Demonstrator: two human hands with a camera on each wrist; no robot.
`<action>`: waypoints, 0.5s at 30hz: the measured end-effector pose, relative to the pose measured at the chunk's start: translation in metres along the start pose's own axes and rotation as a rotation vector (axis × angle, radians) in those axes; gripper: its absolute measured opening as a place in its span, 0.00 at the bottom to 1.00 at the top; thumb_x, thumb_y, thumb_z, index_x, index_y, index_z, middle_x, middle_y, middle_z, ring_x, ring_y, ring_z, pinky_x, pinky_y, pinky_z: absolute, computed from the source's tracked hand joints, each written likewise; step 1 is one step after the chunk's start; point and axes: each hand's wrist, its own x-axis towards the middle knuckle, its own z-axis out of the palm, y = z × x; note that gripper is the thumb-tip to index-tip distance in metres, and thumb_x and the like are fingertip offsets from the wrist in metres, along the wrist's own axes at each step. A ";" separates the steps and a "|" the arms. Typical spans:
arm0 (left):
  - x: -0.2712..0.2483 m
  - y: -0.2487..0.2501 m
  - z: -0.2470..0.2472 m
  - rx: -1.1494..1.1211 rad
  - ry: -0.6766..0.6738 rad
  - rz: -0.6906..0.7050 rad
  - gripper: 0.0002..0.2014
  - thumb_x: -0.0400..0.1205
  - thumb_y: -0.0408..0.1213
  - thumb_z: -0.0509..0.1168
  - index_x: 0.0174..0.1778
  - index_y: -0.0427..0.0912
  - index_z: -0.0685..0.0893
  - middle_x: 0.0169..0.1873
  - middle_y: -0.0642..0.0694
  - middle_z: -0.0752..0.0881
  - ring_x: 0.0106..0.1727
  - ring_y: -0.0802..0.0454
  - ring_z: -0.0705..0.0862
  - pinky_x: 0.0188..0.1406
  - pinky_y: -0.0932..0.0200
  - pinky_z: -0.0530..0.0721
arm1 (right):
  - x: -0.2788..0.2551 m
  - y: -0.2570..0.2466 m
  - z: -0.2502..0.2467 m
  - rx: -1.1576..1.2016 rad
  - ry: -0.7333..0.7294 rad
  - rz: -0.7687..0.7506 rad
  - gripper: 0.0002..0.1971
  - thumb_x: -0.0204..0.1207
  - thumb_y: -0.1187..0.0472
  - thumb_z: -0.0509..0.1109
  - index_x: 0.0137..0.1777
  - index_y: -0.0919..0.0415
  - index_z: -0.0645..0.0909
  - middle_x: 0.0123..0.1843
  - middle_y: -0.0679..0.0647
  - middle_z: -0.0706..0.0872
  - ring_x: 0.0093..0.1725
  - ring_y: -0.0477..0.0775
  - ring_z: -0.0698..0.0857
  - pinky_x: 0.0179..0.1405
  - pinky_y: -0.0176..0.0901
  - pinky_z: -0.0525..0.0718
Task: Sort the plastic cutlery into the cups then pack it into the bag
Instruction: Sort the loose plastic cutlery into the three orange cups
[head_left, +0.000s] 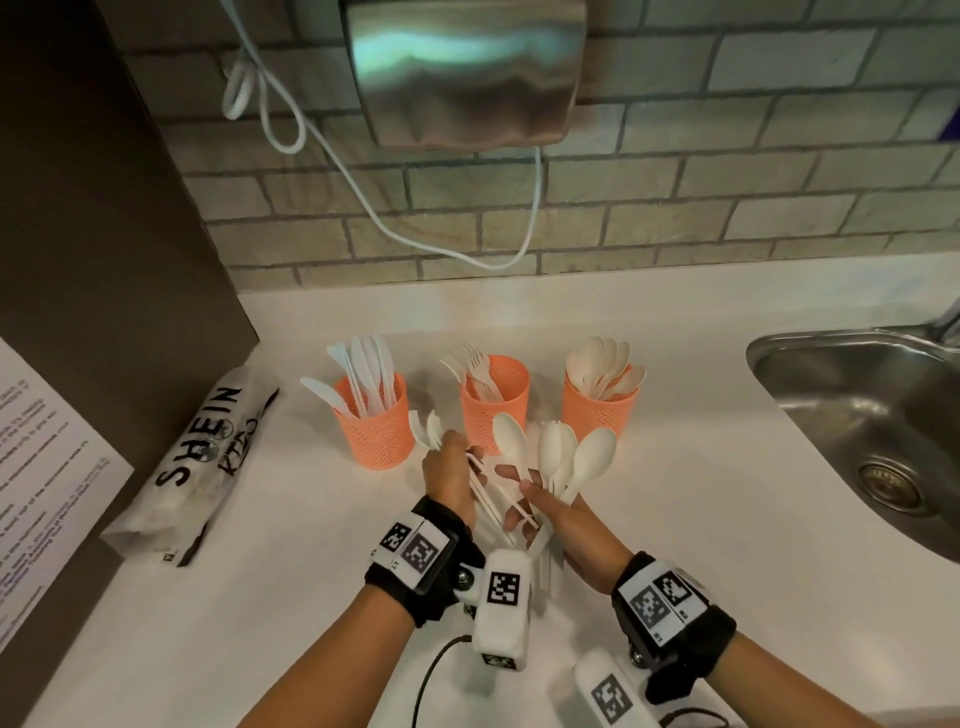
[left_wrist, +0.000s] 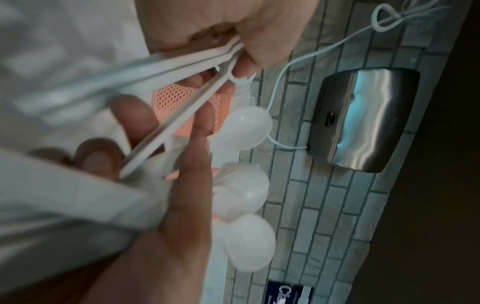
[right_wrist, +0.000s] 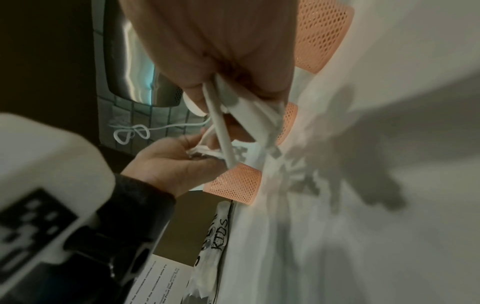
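Three orange mesh cups stand in a row on the white counter: the left cup holds knives, the middle cup forks, the right cup spoons. In front of them my left hand pinches a few white cutlery pieces by their handles, and one looks like a fork. My right hand grips a bundle of spoons, bowls up, and its fingers touch the handle ends held by the left hand. The folded SHEIN bag lies at the left.
A steel sink with a tap is sunk into the counter at the right. A metal hand dryer with a looping white cable hangs on the brick wall. A dark cabinet panel and a printed sheet stand left.
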 end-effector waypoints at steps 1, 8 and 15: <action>0.002 0.004 -0.002 -0.049 -0.002 -0.013 0.11 0.80 0.31 0.56 0.31 0.41 0.74 0.18 0.49 0.75 0.22 0.52 0.72 0.25 0.59 0.69 | -0.001 -0.002 -0.001 0.001 -0.009 0.003 0.14 0.84 0.56 0.55 0.64 0.52 0.79 0.33 0.56 0.85 0.31 0.47 0.78 0.33 0.34 0.78; 0.011 0.035 -0.015 -0.045 -0.194 0.014 0.07 0.82 0.32 0.60 0.39 0.39 0.80 0.12 0.53 0.70 0.12 0.59 0.68 0.15 0.67 0.70 | -0.006 -0.015 -0.011 0.052 -0.176 0.076 0.17 0.81 0.48 0.59 0.68 0.48 0.76 0.29 0.54 0.82 0.28 0.49 0.79 0.41 0.48 0.83; -0.004 0.038 -0.019 0.295 -0.697 -0.020 0.05 0.77 0.39 0.66 0.40 0.41 0.80 0.15 0.53 0.73 0.12 0.63 0.65 0.10 0.71 0.62 | -0.009 -0.028 -0.005 0.200 -0.465 0.284 0.15 0.79 0.48 0.56 0.53 0.56 0.79 0.18 0.43 0.65 0.16 0.41 0.67 0.22 0.33 0.76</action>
